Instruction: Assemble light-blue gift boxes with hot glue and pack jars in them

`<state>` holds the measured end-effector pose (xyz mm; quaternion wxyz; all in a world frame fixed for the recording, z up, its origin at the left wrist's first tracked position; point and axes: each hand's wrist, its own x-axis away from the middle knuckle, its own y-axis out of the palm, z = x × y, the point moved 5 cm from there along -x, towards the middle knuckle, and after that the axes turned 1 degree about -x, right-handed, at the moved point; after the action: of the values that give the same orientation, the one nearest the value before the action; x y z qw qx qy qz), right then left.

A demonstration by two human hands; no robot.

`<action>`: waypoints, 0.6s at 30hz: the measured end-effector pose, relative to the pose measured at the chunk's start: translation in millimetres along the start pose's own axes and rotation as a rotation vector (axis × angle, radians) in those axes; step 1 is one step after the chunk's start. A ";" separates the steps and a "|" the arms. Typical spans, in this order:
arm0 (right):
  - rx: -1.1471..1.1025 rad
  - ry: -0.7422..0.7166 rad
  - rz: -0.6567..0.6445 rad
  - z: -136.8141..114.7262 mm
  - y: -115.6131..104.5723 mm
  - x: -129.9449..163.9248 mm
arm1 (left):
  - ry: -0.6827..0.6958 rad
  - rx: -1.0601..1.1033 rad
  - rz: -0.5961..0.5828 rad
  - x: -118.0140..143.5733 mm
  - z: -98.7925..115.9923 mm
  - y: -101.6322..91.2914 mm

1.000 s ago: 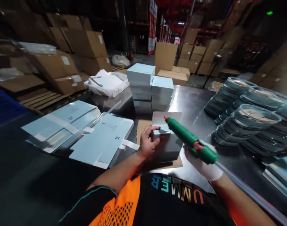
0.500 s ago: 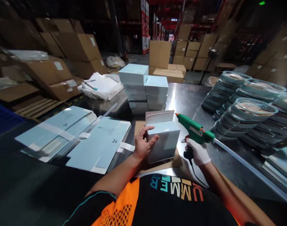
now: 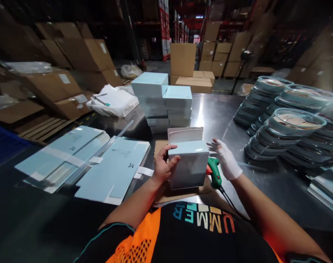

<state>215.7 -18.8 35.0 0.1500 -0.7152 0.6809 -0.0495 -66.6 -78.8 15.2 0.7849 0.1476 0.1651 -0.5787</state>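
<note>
My bare left hand point(image 3: 165, 166) grips the left side of a pale blue box point(image 3: 188, 168), thumb on the front and fingers at the top edge. A flap point(image 3: 185, 134) stands up at the box's far side. Under the box lies a sheet of brown cardboard point(image 3: 166, 195). To the right of the box, my white-gloved right hand point(image 3: 228, 159) is open and holds nothing, its fingers spread close to the box's upper right corner. A green glue gun point(image 3: 215, 173) rests on the table between the box and that hand, with its front part hidden behind the box.
Finished-looking blue boxes point(image 3: 151, 93) are stacked beyond my hands. Flat blue box sheets point(image 3: 113, 166) lie at left, near a white basket point(image 3: 122, 106) of papers. Stacks of clear plastic containers point(image 3: 285, 135) stand at right. The glue gun's cord point(image 3: 230, 201) runs toward me.
My right hand has let go of the glue gun, which now lies on the table beside the box. The hand has opened and risen toward the box's top right corner. My left hand keeps its grip.
</note>
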 end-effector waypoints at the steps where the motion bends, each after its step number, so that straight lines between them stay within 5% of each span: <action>1: -0.118 -0.005 -0.050 -9.9 14.0 -2.0 | 0.022 -0.001 -0.020 0.5 0.1 2.5; 5: -0.179 -0.020 -0.142 -32.6 48.9 -2.2 | 0.062 -0.034 -0.093 3.5 -6.0 8.0; 12: -0.130 -0.299 -0.213 -16.4 24.6 14.3 | 0.281 0.054 -0.056 -0.8 -8.2 2.1; 18: -0.037 -0.452 -0.272 -11.6 22.3 39.6 | 0.472 -0.044 -0.413 -10.8 13.0 1.4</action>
<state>193.8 -60.3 34.5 0.2771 -0.7957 0.5285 0.1041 -67.1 -74.6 31.6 0.5938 0.2242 0.3817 -0.6719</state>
